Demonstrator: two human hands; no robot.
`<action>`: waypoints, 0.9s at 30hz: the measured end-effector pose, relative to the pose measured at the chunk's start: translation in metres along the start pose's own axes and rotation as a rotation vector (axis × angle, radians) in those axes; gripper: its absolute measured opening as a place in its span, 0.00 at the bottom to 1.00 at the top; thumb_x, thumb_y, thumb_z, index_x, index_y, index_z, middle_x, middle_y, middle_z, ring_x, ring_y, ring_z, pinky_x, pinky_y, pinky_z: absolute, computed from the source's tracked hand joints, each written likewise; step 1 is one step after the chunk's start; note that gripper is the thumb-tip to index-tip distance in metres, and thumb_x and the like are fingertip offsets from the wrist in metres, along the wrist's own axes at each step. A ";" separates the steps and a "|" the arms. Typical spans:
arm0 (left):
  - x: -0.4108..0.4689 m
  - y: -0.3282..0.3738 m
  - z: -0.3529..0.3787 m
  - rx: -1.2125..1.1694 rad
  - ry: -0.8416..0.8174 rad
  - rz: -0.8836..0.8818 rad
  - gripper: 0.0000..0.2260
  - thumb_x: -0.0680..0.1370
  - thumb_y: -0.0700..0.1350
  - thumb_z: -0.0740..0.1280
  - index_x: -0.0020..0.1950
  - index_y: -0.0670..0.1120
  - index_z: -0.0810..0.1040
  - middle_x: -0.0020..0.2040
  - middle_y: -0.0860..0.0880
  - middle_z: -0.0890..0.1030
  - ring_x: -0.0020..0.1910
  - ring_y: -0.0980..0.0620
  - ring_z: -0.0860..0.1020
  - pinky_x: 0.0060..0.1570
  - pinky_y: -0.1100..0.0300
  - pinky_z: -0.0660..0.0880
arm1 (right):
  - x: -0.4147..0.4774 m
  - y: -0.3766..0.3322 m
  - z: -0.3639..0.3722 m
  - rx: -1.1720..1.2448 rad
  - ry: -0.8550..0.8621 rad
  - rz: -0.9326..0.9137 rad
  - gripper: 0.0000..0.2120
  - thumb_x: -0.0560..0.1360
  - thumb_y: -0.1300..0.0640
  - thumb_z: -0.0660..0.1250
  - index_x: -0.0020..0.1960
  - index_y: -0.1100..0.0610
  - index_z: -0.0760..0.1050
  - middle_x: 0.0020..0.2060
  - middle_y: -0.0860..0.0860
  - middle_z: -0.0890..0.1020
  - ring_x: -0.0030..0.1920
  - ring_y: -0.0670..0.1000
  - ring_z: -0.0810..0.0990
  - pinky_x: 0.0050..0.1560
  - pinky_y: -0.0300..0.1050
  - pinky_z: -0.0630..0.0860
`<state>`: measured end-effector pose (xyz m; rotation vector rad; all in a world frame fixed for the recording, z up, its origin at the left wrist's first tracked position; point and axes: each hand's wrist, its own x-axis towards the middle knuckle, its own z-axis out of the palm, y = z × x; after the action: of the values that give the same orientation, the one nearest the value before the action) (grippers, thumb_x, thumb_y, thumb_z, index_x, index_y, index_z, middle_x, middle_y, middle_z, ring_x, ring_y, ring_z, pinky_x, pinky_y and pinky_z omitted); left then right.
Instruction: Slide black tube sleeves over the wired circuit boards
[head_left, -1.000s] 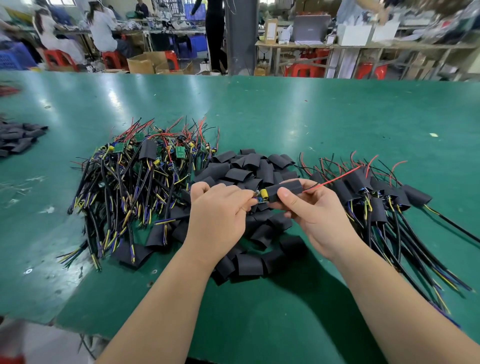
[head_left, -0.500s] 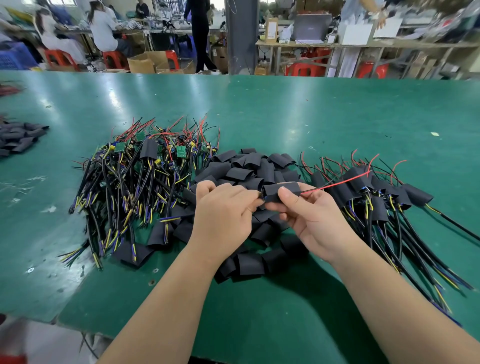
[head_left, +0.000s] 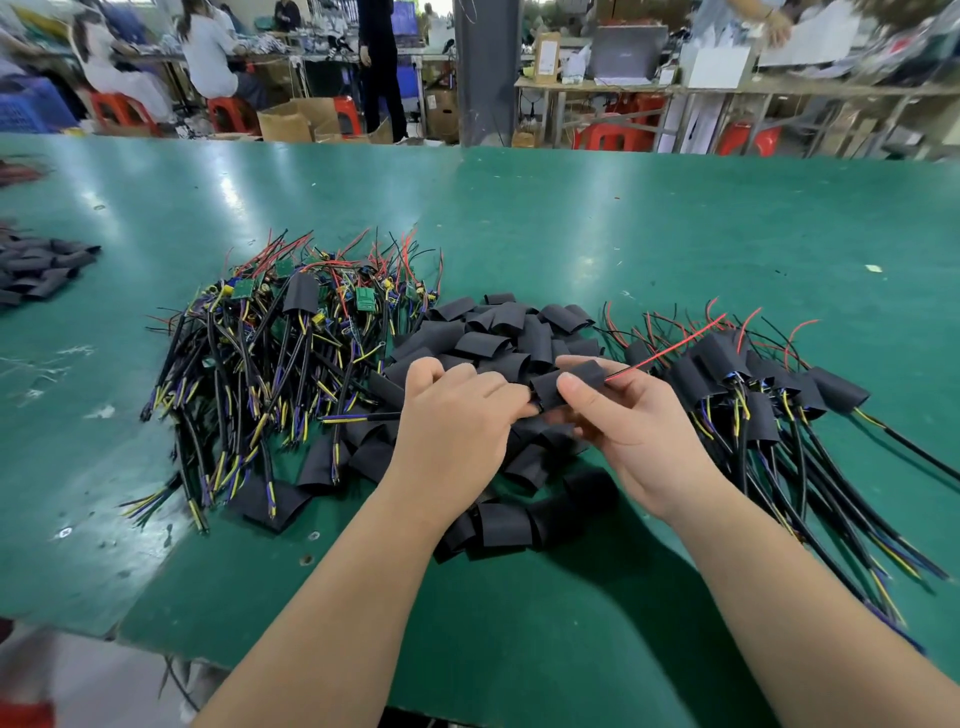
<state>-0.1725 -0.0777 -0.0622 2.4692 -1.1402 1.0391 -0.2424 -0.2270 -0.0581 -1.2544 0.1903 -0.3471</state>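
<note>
My right hand (head_left: 628, 431) pinches a black tube sleeve (head_left: 569, 384) above the pile of loose sleeves (head_left: 498, 338). A red wire (head_left: 670, 345) sticks out of the sleeve's right end. My left hand (head_left: 457, 421) grips the left end of the same piece, where its cable leaves; the board inside is hidden. Bare wired circuit boards (head_left: 280, 343) lie in a heap to the left. Sleeved boards (head_left: 753, 384) lie to the right.
The green table (head_left: 571, 234) stretches far back. Another small heap of black sleeves (head_left: 36, 270) sits at the far left edge. The table's near edge runs below my forearms. People and benches stand beyond the table.
The sleeve has slid left over the board, hiding the yellow part seen a second ago. Both hands stay together above the sleeve pile.
</note>
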 end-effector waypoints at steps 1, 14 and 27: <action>0.000 -0.001 -0.001 -0.014 0.005 -0.014 0.15 0.80 0.50 0.59 0.36 0.50 0.79 0.31 0.52 0.77 0.33 0.48 0.75 0.43 0.54 0.60 | -0.001 0.000 0.000 -0.012 -0.006 -0.019 0.20 0.65 0.56 0.72 0.55 0.59 0.78 0.42 0.54 0.85 0.37 0.49 0.82 0.34 0.34 0.74; 0.000 -0.002 -0.003 -0.324 0.087 -0.284 0.12 0.74 0.52 0.69 0.53 0.49 0.83 0.36 0.54 0.83 0.35 0.50 0.79 0.48 0.54 0.62 | -0.001 -0.004 0.012 0.241 -0.032 0.066 0.24 0.66 0.66 0.69 0.61 0.55 0.73 0.41 0.51 0.84 0.40 0.47 0.83 0.36 0.35 0.77; -0.015 -0.063 0.005 -0.023 -0.298 -0.947 0.15 0.77 0.44 0.63 0.63 0.50 0.76 0.62 0.45 0.71 0.62 0.40 0.67 0.61 0.47 0.64 | 0.014 -0.063 -0.053 0.565 0.342 -0.006 0.07 0.79 0.59 0.61 0.42 0.59 0.72 0.33 0.50 0.79 0.32 0.44 0.79 0.35 0.32 0.73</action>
<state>-0.1304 -0.0294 -0.0706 2.6806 0.0565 0.3738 -0.2563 -0.2968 -0.0137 -0.6323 0.3526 -0.5752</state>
